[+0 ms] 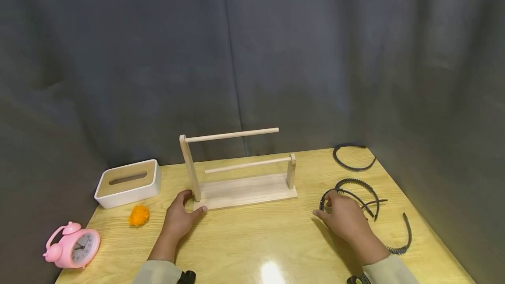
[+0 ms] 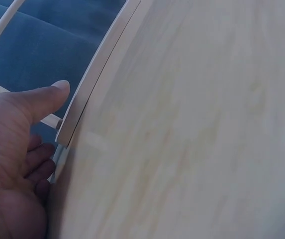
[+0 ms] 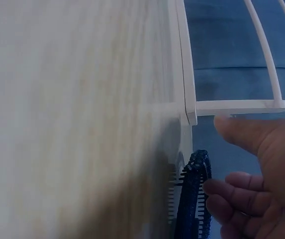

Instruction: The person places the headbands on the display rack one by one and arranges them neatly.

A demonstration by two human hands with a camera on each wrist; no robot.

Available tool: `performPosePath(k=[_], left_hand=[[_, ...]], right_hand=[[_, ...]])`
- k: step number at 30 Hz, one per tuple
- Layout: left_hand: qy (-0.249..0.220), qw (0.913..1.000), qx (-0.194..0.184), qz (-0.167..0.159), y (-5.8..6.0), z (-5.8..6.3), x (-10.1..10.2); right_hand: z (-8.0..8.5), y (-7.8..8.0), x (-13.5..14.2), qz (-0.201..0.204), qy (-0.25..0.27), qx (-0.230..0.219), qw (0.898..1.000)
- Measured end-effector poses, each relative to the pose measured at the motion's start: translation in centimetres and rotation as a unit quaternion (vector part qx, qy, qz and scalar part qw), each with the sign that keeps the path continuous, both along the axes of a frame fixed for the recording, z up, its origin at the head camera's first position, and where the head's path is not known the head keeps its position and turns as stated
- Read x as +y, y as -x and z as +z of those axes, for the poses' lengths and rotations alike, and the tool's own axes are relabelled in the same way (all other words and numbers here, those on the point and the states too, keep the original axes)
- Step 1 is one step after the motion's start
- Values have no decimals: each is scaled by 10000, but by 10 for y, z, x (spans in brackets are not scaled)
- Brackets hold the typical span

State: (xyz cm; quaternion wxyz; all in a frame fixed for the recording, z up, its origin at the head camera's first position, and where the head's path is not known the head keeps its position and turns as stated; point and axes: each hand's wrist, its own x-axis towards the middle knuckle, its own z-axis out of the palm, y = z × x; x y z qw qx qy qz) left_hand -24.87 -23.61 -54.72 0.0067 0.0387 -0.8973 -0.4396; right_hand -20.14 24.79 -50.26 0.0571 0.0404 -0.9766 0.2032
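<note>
A pale wooden two-bar rack (image 1: 244, 191) stands on the table, its tall post at the left and short post at the right. My left hand (image 1: 179, 219) rests at the left end of its base, thumb along the front edge and fingers beside the end. In the left wrist view, the thumb of the left hand (image 2: 13, 149) is apart from the loosely bent fingers. My right hand (image 1: 346, 217) reaches over dark toothed headbands (image 1: 360, 182). In the right wrist view, its fingertips are beside a headband (image 3: 189, 204), with the thumb well apart.
Another headband (image 1: 352, 168) lies at the back right, and one (image 1: 408, 233) is partly hidden by the right arm. On the left are a white tissue box (image 1: 132, 194), an orange fluffy ball (image 1: 139, 215) and a pink alarm clock (image 1: 75, 246). Grey curtain (image 1: 252, 56) surrounds the table.
</note>
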Motion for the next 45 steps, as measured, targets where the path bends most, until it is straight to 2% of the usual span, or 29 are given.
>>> performPosePath(k=[6,15,18,25,32,37,41,45], left_hand=[[62,9999,78,82,1,-8,5],[228,9991,243,251,0,-4,5],[206,9991,262,253,0,-5,5],[468,9974,533,122,-1,-9,5],[591,9956,719,129,0,-12,4],[598,9950,795,109,0,-12,4],[522,9957,751,126,-1,-12,4],[425,9963,729,158,-1,-11,2]], right_hand=[[-4,8,1,-302,-22,-182,9994],[-4,21,-6,-372,-333,-212,9985],[-4,22,-6,-386,-345,-213,9984],[-2,18,-7,-535,-230,-558,9967],[-2,14,-6,-494,-220,-250,9982],[4,5,-2,-511,-186,96,9985],[15,-7,4,-603,-196,395,9972],[34,-19,8,-723,-17,630,9954]])
